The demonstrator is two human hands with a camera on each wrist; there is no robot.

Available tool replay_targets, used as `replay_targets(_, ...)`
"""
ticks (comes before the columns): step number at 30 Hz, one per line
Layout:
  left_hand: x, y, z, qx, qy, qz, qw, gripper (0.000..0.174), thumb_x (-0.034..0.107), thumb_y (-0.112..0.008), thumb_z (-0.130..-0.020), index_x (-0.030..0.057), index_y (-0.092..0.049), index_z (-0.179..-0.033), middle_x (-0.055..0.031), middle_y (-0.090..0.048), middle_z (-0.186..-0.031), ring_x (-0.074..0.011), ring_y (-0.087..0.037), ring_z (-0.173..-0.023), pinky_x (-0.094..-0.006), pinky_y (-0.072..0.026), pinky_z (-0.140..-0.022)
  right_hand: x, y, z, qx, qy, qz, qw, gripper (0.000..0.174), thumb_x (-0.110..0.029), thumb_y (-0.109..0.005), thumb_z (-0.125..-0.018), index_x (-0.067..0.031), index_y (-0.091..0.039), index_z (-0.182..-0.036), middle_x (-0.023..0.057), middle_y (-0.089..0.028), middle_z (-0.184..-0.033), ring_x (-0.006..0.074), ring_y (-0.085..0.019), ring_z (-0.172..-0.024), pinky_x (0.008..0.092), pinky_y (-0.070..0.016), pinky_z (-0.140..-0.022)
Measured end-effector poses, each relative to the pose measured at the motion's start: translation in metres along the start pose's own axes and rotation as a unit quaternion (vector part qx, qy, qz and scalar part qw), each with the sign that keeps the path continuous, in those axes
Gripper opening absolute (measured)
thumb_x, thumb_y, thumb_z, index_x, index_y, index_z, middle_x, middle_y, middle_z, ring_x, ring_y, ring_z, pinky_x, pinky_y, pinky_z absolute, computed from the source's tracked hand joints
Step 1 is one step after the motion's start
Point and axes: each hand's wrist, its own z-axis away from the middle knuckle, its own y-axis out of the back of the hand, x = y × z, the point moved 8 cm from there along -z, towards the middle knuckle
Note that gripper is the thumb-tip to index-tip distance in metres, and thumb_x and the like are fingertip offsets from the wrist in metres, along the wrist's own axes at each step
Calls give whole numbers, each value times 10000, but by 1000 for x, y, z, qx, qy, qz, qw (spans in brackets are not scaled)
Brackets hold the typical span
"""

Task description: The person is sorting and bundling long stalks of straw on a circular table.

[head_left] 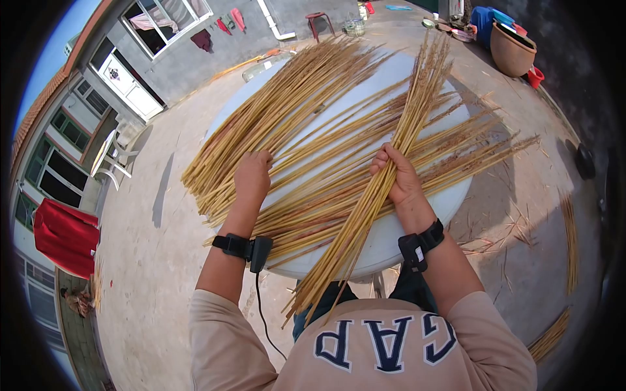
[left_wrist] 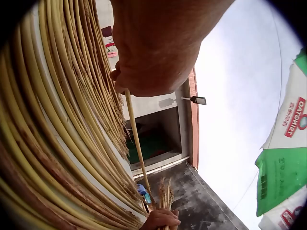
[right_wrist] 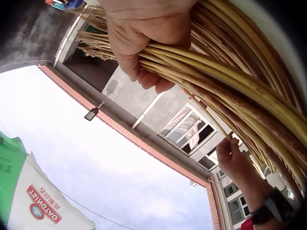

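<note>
In the head view the right hand (head_left: 399,174) grips a bundle of dry stalks (head_left: 417,107), fingers curled round it, the cut ends hanging past the table's near edge. The left hand (head_left: 252,176), over the left part of the table, pinches a single stalk (left_wrist: 135,139), which the left wrist view shows running toward the right hand (left_wrist: 162,219). Under and around both hands, more stalks (head_left: 280,98) lie spread across the round pale table (head_left: 450,199). In the right wrist view the right hand (right_wrist: 148,43) wraps its bundle, with the left hand (right_wrist: 235,160) farther off.
A white chair (head_left: 112,156) stands to the left, near a red cloth (head_left: 65,238). A large clay pot (head_left: 512,51) and a red bucket (head_left: 535,77) are at the back right. Loose stalks (head_left: 569,241) lie on the ground at right. A cable (head_left: 262,313) hangs from the left wrist.
</note>
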Motion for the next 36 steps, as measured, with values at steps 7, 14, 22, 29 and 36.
replay_targets(7,-12,-8,7,0,32,30,999,182,78,-618,-705,103,-613,-885,-87,-595,-814,-287,-531,-822,-384,-432,-679,0,-1,1,-2,-1,-10,1000,108,-124,-581,-822,-75,-497,-774,22,-520,-662,114,-528,-591,279,-487,-591)
replay_targets(14,-21,-21,27,3,22,68,997,197,34,-603,-697,67,-612,-891,-119,-594,-856,-306,-529,-847,-402,-434,-717,-1,-1,1,4,-1,-5,1000,107,-126,-579,-823,-77,-499,-772,19,-523,-663,114,-533,-595,279,-495,-585)
replay_targets(22,-56,-39,33,-66,95,-5,993,186,80,-624,-690,75,-625,-876,-118,-604,-856,-308,-538,-825,-400,-447,-691,-1,0,1,10,7,8,1000,108,-127,-577,-825,-74,-500,-770,21,-525,-664,114,-534,-597,280,-497,-581)
replay_targets(29,-60,-44,33,-45,91,1,995,96,88,-604,-706,64,-624,-796,-126,-603,-803,-321,-544,-777,-408,-445,-650,0,0,0,1,1,0,1000,107,-121,-566,-830,-76,-488,-772,20,-522,-663,115,-534,-585,281,-497,-579)
replay_targets(36,-69,-16,28,20,116,4,993,76,102,-561,-764,63,-597,-818,-134,-592,-781,-316,-537,-785,-403,-439,-675,0,2,0,10,-1,0,1000,106,-122,-574,-824,-74,-493,-775,24,-530,-665,117,-537,-587,284,-498,-578)
